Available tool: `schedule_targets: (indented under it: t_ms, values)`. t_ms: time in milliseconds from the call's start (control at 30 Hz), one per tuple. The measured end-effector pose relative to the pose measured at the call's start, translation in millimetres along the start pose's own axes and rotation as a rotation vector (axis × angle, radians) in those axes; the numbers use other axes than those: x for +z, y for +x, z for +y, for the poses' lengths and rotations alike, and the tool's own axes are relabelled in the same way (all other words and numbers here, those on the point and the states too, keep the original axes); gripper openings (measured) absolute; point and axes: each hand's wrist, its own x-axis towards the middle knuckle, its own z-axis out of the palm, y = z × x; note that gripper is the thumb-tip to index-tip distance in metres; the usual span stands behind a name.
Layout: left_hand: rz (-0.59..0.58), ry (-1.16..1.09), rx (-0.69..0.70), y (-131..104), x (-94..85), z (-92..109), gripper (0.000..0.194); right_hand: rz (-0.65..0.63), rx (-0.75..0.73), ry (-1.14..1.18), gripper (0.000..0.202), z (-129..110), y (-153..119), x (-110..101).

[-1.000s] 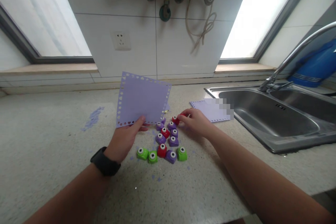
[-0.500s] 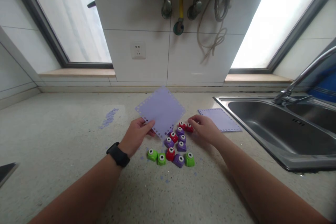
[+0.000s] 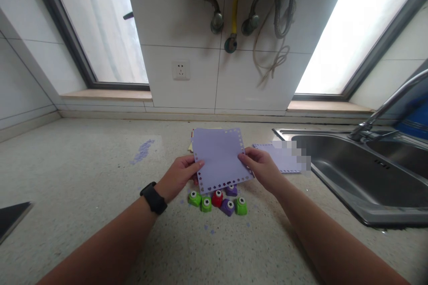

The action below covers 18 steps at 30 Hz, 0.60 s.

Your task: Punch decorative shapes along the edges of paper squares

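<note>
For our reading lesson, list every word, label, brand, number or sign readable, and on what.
There are none: no text can be read.
The held sheet shows only punched holes.
The punches bear small dark marks, some star-like, no lettering readable.
The sheet by the sink is partly blurred out.

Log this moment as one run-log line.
left hand: grips purple sheet, left edge | right hand: grips right edge | sheet: raised above hole punches, edges punched
</note>
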Motion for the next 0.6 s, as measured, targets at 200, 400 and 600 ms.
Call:
schedule_targets:
  t_ms: [200,400,600]
  values:
    - [-0.048,0.055,-0.005,-0.2,0.6,1.5,0.029,0.085,-0.045,0.034,0.03,3.8,2.2,-3.9]
    - [-0.101,0.113,-0.018,0.4,-1.2,-1.6,0.035,0.123,-0.055,0.053,0.031,5.3,2.2,-3.2]
    - [-0.127,0.145,-0.032,1.0,-2.9,-3.7,0.037,0.167,-0.068,0.076,0.031,5.5,3.3,-3.4]
